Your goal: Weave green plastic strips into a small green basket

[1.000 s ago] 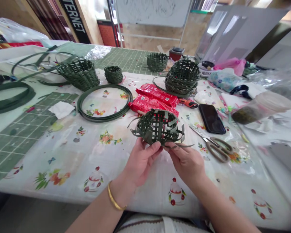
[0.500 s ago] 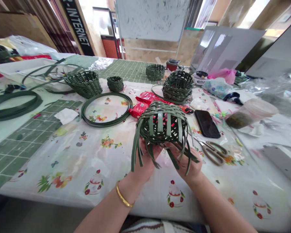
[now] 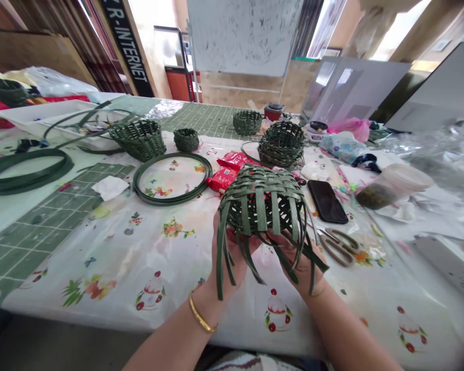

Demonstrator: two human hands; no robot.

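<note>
A half-woven green basket (image 3: 261,183) is held up over the table, its opening turned toward me and loose strip ends hanging down in front. My left hand (image 3: 232,257) grips its lower left side, with the fingers partly hidden behind the strips. From the lower right, my right hand (image 3: 302,265) is closed on the same basket, also partly covered by hanging strips. Just behind the basket lies a red plastic packet (image 3: 226,175). Brown-handled scissors (image 3: 342,245) and a black phone (image 3: 327,202) lie to the right of my right hand.
Finished-looking woven baskets (image 3: 281,145) stand toward the back. A coil of green strip (image 3: 139,193) lies left of centre, and a larger coil (image 3: 27,188) sits farther left. A clear plastic cup (image 3: 394,185) lies tipped at right, near a white power strip (image 3: 448,263).
The basket has come slightly lower and closer to me, tilting so more of its woven upper face shows. Both hands stay on it. The camera view has shifted slightly upward.
</note>
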